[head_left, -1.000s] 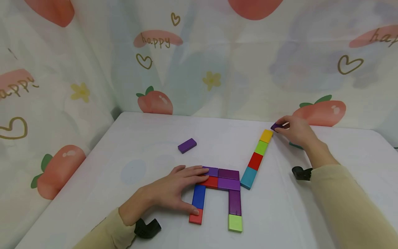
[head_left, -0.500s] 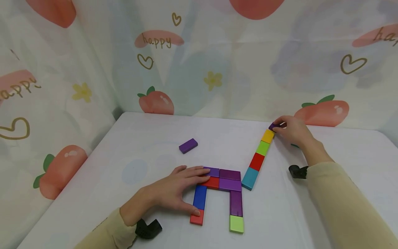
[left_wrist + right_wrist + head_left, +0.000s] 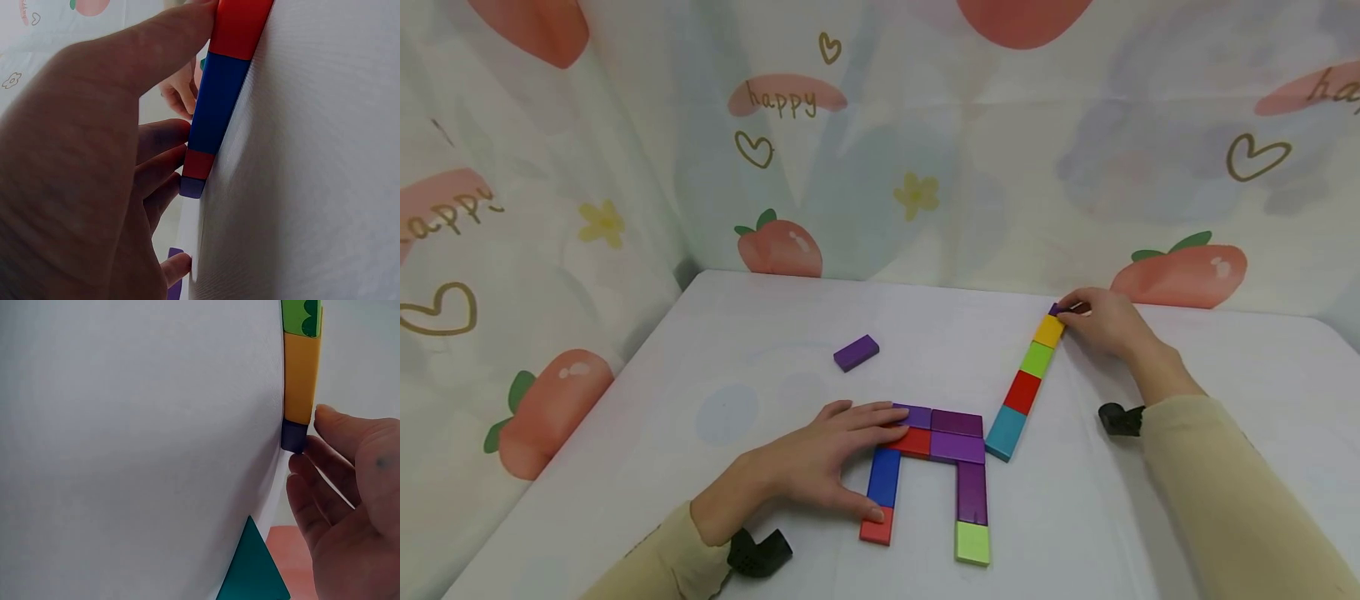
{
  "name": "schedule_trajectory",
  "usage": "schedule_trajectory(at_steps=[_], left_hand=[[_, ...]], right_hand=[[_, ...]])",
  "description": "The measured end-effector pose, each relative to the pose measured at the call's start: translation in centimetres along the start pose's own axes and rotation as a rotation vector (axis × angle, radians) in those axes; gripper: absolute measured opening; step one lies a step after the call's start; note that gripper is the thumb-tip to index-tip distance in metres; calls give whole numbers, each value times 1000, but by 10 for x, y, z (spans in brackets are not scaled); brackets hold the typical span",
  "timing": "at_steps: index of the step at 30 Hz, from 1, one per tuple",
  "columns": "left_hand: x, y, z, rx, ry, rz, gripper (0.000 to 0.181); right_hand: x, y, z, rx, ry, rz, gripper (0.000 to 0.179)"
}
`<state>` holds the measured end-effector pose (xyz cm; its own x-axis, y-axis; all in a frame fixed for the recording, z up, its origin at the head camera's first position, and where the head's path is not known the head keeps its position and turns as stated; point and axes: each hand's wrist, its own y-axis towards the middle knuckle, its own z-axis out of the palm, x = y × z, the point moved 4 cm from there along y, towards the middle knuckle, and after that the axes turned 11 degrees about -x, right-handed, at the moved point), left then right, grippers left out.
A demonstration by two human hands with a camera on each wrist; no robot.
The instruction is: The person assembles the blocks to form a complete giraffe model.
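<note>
My left hand rests spread over the left side of a flat figure of coloured blocks. Its fingertips touch the purple and red blocks at the top, and its thumb lies on the lower red block. Between them is a blue block. At the far end of a slanting row, my right hand has its thumb and fingers around a small dark purple block. That block sits against the yellow block. Green, red and teal blocks continue the row toward the figure.
A loose purple block lies left of the row, beyond the left hand. A teal triangular piece is near the right hand. The white table ends at a patterned cloth behind.
The right hand has brought the dark purple block leftward and down to the row's far end, against the yellow block. The left hand stays in place on the figure.
</note>
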<state>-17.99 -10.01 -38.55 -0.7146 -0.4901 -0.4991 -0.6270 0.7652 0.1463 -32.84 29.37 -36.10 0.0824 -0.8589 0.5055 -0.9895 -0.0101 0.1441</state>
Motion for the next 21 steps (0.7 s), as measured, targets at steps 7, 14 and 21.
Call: schedule_trajectory(at_steps=[7,14,21], left_hand=[[0,0,1,4,-4,-4,90],[0,0,0,1,-8,2,89],[-1,0,0,-1,-7,9,90]], right_hand=[[0,-4,-1,28,8,5,38],[-1,-5,-2,33,-9,-10,37],[-1,-11,-11,26,-31,-26,38]])
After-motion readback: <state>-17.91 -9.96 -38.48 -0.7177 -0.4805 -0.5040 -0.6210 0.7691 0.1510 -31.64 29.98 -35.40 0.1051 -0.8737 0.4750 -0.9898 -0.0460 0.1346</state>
